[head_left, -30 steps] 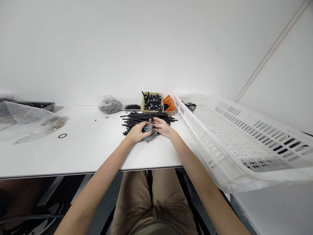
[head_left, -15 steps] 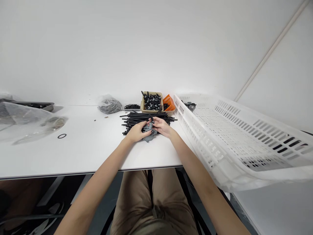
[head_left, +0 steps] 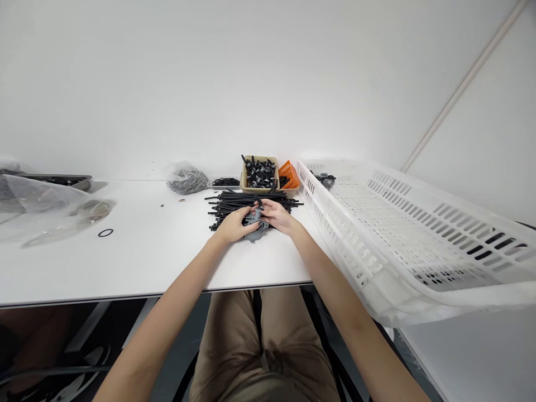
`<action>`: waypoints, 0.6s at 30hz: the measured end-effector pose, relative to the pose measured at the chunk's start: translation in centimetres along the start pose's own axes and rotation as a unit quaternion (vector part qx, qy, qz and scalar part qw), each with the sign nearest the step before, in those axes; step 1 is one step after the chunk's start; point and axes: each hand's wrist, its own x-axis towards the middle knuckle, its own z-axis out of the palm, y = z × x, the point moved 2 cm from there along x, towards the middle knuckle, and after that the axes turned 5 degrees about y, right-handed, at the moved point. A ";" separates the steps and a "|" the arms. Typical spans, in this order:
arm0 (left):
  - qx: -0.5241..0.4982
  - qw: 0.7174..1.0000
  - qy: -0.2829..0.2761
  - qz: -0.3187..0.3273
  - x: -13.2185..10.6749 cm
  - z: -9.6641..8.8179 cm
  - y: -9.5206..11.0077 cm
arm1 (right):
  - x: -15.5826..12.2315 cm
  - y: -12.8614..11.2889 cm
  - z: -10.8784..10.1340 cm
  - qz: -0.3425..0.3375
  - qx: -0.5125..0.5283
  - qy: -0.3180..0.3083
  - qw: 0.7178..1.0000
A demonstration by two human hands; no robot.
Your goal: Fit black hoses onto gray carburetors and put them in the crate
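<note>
My left hand [head_left: 233, 225] is closed around a grey moulded plastic part [head_left: 254, 228], its thumb across the front. From the other side my right hand [head_left: 278, 216] pinches a short black tube piece [head_left: 258, 202] at the top of that part. The fingertips partly hide where the two pieces meet. Just behind my hands lies a pile of black tubes [head_left: 226, 202], side by side on the white table [head_left: 138, 257].
At the back stand a beige bin [head_left: 243, 177] of black fittings, an orange basket [head_left: 294, 177], a tray of black rings [head_left: 225, 182] and a bag of grey parts [head_left: 187, 178]. A large white crate [head_left: 347, 240] borders the right. Leftward lie a black ring [head_left: 105, 232] and plastic bags [head_left: 50, 206].
</note>
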 end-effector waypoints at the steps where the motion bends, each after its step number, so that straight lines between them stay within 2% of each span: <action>1: 0.000 1.000 -0.002 -0.001 0.0 0.0 0.0 | 0.0 0.0 0.0 -0.001 0.001 0.000 1.000; 18: 0.005 1.000 0.000 -0.007 0.0 0.1 0.0 | 0.0 -0.1 0.1 -0.002 0.001 -0.006 1.000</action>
